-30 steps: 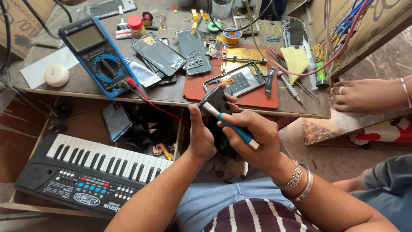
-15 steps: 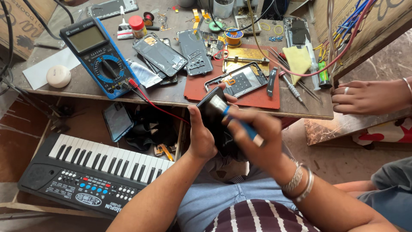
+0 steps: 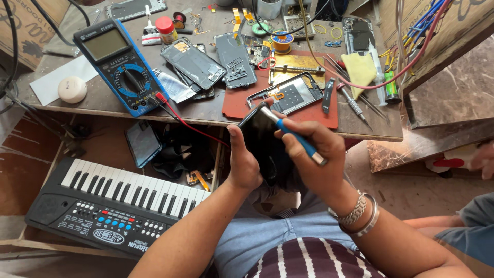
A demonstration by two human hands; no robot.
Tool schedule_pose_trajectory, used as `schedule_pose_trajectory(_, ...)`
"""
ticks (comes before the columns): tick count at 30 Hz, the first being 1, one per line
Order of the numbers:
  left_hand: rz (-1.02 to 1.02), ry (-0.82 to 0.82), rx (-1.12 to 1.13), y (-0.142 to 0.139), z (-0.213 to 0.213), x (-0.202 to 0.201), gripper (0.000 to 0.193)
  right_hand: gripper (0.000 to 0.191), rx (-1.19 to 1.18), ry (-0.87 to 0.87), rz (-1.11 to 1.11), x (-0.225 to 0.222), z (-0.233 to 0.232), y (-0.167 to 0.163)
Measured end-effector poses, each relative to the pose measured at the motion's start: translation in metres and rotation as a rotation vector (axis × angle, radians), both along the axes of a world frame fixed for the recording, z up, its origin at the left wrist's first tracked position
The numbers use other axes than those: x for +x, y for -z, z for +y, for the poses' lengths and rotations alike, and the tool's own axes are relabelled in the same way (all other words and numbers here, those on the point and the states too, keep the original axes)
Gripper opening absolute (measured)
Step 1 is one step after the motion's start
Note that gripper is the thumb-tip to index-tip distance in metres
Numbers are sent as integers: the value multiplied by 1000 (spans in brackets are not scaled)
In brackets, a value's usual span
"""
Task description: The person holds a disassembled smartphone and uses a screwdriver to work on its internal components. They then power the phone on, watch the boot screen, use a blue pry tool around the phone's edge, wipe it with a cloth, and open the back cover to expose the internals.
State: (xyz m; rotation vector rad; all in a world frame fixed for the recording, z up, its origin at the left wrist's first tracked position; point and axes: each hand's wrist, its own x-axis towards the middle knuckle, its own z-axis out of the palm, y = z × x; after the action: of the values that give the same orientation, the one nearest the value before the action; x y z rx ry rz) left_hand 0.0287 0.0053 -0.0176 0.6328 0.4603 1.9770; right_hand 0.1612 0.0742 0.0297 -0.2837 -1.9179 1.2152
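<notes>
My left hand [image 3: 242, 159] grips a black phone [image 3: 261, 139] by its left edge, held tilted above my lap in front of the workbench. My right hand [image 3: 311, 154] holds a blue-handled tool with a metal end [image 3: 294, 136]; its tip rests at the phone's upper edge. Bangles sit on my right wrist. Just beyond the phone, an opened phone frame [image 3: 293, 95] lies on a red mat [image 3: 242, 103].
A blue multimeter [image 3: 121, 67] with red and black leads lies at the left of the wooden bench [image 3: 92, 103]. Phone back covers, screwdrivers, a solder spool and a yellow cloth crowd the bench. A small keyboard [image 3: 110, 203] sits below left. Another person's hand [image 3: 483, 159] shows at the right edge.
The view has shifted slightly. The other person's hand has moved off the bench's right side toward the frame edge. My hands stay on the phone and tool, with the tool tip nearer the phone's top.
</notes>
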Motion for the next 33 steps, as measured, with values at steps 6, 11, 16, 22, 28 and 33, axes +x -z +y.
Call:
schedule_pose_trajectory(6, 3, 36, 44, 1, -1, 1, 101, 24, 116, 12, -27, -1, 4, -4)
schedule_pose_trajectory(11, 68, 10, 70, -1, 0, 4, 103, 26, 254, -119, -40, 6, 1, -7)
schedule_pose_trajectory(16, -68, 103, -15, -3, -6, 6, 104, 24, -63, 25, 55, 4, 6, 0)
schedule_pose_trajectory(22, 23, 2, 61, -2, 2, 1, 106, 27, 321, -57, -34, 8, 1, 3)
schedule_pose_trajectory(28, -79, 33, -18, -3, -1, 0, 105, 26, 205, -56, -17, 6, 3, 0)
schedule_pose_trajectory(33, -50, 20, 17, -4, 1, 2, 105, 23, 202, 23, -40, 9, 2, 0)
